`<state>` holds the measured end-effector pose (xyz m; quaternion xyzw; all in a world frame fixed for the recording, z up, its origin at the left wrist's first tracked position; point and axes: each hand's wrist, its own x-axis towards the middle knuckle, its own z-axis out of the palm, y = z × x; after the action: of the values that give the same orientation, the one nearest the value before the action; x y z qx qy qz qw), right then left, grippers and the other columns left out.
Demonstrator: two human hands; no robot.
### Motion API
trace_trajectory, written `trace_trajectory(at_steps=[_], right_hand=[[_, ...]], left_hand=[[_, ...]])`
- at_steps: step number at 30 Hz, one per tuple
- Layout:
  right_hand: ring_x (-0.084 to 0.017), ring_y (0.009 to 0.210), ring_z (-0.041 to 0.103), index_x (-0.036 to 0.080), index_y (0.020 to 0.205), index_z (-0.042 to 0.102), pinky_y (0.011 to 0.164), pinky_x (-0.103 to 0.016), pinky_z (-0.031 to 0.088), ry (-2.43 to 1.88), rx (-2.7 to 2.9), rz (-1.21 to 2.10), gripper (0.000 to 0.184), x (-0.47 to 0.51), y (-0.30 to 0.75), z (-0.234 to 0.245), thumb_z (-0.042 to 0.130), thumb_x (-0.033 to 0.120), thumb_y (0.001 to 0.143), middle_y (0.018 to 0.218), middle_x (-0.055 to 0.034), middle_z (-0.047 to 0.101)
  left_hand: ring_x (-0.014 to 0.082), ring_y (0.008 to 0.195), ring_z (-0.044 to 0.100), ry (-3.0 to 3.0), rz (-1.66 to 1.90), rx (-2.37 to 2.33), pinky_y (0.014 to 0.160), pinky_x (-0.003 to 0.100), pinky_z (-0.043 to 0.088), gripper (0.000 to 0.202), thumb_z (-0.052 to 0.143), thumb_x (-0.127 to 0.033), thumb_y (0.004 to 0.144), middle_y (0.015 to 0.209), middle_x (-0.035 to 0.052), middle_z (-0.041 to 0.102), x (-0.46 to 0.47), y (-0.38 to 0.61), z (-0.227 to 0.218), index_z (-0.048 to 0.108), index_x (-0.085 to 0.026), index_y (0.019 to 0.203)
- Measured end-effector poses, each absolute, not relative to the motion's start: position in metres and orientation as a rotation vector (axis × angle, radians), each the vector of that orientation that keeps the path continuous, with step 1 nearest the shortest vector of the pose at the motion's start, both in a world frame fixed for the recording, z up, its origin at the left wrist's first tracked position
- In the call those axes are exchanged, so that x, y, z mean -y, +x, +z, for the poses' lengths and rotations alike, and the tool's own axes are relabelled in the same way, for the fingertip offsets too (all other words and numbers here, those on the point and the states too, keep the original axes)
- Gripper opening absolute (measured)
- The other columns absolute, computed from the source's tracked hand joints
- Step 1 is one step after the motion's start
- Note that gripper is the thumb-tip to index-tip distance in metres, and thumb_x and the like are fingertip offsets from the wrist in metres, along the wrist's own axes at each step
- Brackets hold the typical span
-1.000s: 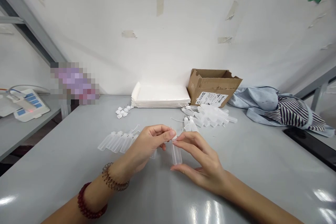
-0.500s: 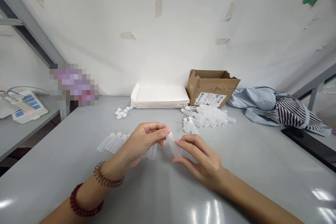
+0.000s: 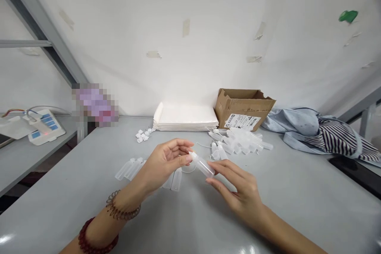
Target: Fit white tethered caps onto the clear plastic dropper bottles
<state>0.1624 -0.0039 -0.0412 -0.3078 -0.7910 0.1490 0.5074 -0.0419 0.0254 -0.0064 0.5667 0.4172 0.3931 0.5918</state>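
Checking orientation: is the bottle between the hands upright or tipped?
Tipped: the bottle slants, its neck at the left hand, its base at the right hand.

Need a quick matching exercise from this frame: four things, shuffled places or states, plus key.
Things
1. Bottle
2. Cardboard box
3. Small white pieces
4. Flat black object

Places or states
A. Clustered near the left end of the white stack
B. On the right side of the picture, in front of the striped cloth
C. Tilted, between the left hand and the right hand
D. Open at the top, with a printed label on its front

Pairs: 1-C, 2-D, 3-A, 4-B
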Motion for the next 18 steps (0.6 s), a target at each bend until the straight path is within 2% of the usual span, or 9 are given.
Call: trace_trajectory(at_steps=[3,6,8,12,18], right_hand=[[-0.014,0.061,0.061,0.015,0.097,0.068,0.06,-0.026,0.05,-0.948,1.803,0.752,0.017,0.006,0.161,-0.033,0.059,0.02,0.084,0.069,-0.0039,0.065],[-0.014,0.058,0.062,0.015,0.089,0.07,0.058,-0.024,0.049,-1.137,1.679,1.174,0.021,0.007,0.159,-0.028,0.056,0.03,0.086,0.059,-0.0016,0.064],[-0.014,0.059,0.062,0.015,0.09,0.07,0.058,-0.024,0.049,-1.173,1.656,1.255,0.023,0.007,0.159,-0.029,0.056,0.032,0.085,0.059,-0.0016,0.065],[-0.013,0.058,0.06,0.014,0.091,0.069,0.057,-0.024,0.048,-1.097,1.766,0.951,0.019,0.01,0.158,-0.036,0.058,0.027,0.084,0.064,-0.0024,0.064],[-0.012,0.058,0.057,0.009,0.098,0.064,0.056,-0.024,0.047,-0.903,1.873,0.471,0.018,0.012,0.157,-0.044,0.06,0.015,0.082,0.066,-0.0033,0.06]], left_hand=[[0.0131,0.082,0.058,1.33,0.901,-0.942,0.076,0.025,0.047,0.028,0.067,-0.029,0.078,0.092,0.0015,0.063,-0.028,-0.042,-0.008,0.061,-0.021,0.104],[0.0144,0.082,0.06,1.374,0.848,-0.96,0.076,0.027,0.047,0.026,0.069,-0.029,0.076,0.091,0.002,0.065,-0.029,-0.042,-0.009,0.063,-0.02,0.099],[0.0146,0.08,0.06,1.402,0.823,-0.992,0.076,0.027,0.047,0.021,0.067,-0.031,0.077,0.086,0.0017,0.066,-0.029,-0.041,-0.01,0.065,-0.018,0.094],[0.014,0.07,0.061,1.417,0.812,-1.089,0.073,0.027,0.047,0.023,0.062,-0.038,0.08,0.069,0.0003,0.065,-0.027,-0.037,-0.011,0.066,-0.016,0.08],[0.0115,0.052,0.057,1.464,0.752,-1.195,0.057,0.022,0.045,0.029,0.062,-0.042,0.078,0.053,-0.0022,0.061,-0.025,-0.034,-0.011,0.059,-0.016,0.065]])
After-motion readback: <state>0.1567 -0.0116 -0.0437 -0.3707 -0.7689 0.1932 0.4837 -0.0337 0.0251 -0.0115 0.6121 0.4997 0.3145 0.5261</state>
